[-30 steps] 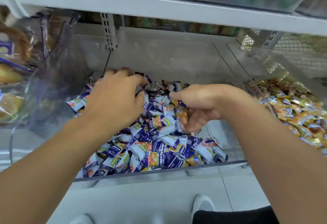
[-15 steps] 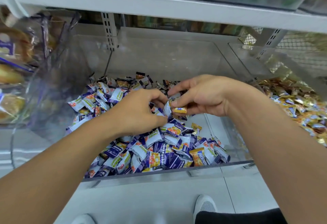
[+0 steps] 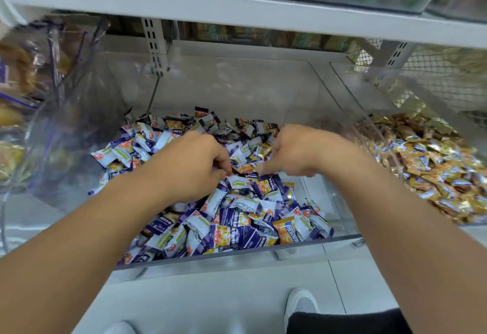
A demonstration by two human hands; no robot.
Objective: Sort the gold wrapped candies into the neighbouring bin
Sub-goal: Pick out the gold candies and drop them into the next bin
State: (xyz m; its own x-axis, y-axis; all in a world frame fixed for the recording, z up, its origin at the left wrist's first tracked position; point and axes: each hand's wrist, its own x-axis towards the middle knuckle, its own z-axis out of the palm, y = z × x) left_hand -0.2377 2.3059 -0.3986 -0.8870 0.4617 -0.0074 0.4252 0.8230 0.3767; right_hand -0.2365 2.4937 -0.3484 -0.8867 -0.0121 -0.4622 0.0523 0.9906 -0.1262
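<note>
Under a white shop shelf (image 3: 237, 14), both hands dig in the clear bin (image 3: 237, 256) of purple-and-white candies (image 3: 237, 217): left hand (image 3: 192, 165) and right hand (image 3: 295, 154), fingers curled, flank a gold-wrapped candy (image 3: 243, 168), grip unclear; gold candies fill the neighbouring bin (image 3: 350, 101).

white metal shelf (image 3: 237, 12) above, pale tiled floor (image 3: 210, 302) below.

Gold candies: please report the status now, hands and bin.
Left hand and right hand down in purple candy pile. Gold candy lies between fingertips; grip unclear. Gold bin to the right, unobstructed.
</note>
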